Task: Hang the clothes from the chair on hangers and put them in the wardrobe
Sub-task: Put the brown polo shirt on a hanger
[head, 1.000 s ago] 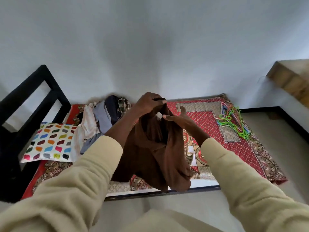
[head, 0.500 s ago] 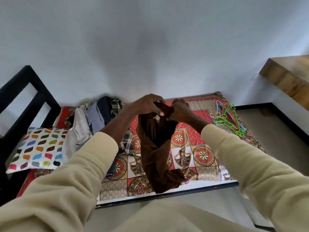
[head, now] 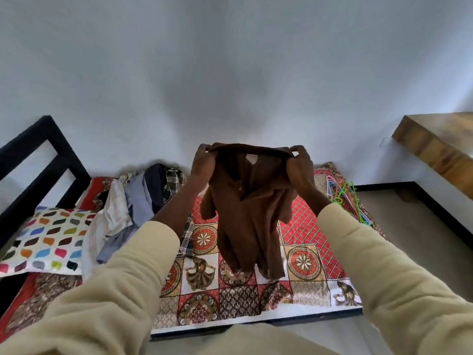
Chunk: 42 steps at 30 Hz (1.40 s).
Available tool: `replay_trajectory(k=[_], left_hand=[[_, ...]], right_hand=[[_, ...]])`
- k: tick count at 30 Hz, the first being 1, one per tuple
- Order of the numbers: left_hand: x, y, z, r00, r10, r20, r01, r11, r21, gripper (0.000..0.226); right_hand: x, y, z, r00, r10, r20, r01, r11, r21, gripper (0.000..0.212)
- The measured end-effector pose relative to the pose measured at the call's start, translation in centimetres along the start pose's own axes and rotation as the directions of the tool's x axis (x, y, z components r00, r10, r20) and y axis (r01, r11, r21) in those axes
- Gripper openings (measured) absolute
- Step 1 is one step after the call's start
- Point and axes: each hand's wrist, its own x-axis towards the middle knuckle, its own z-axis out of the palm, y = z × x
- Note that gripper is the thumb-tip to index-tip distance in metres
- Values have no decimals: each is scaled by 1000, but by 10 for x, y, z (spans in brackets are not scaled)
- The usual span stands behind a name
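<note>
Brown shirt (head: 252, 201) hangs limp — collar stretched wide, above bedspread.

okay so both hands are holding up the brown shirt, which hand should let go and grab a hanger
Right, probably. The coloured hangers lie on the bedspread just beyond the right hand. The left hand is on the side of the clothes pile and can hold the brown shirt.

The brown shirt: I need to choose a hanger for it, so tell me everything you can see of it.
The brown shirt is plain dark brown, of soft, matte cloth. A pale label shows inside the neck. The left hand and right hand pinch its top edge, stretching it level between them. The rest hangs limp in loose folds above the patterned bedspread; whether the hem touches it cannot be told. No hanger is in it.
</note>
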Motion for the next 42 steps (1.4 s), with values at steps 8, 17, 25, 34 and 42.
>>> replay_trajectory(k=[8, 17, 25, 34, 42], left_hand=[[-17, 38, 32, 964, 9, 267, -55, 985, 166, 40], [-36, 38, 28, 584, -425, 691, 73, 876, 477, 76], [-59, 4, 64, 933, -5, 361, -265, 672, 692, 47], [-90, -33, 81, 941, -82, 327, -132, 804, 580, 70], [-120, -32, 59, 250, -679, 690, 344, 729, 593, 22]], right_hand=[[37, 1, -66, 976, -205, -68, 174, 932, -319, 15], [55, 46, -138, 547, 304, 780, -147, 952, -268, 48], [39, 67, -137, 967, -116, 227, 210, 868, -450, 18], [31, 135, -147, 936, 88, 340, -65, 995, -79, 32], [47, 168, -171, 203, 674, 711, -214, 739, -639, 18]])
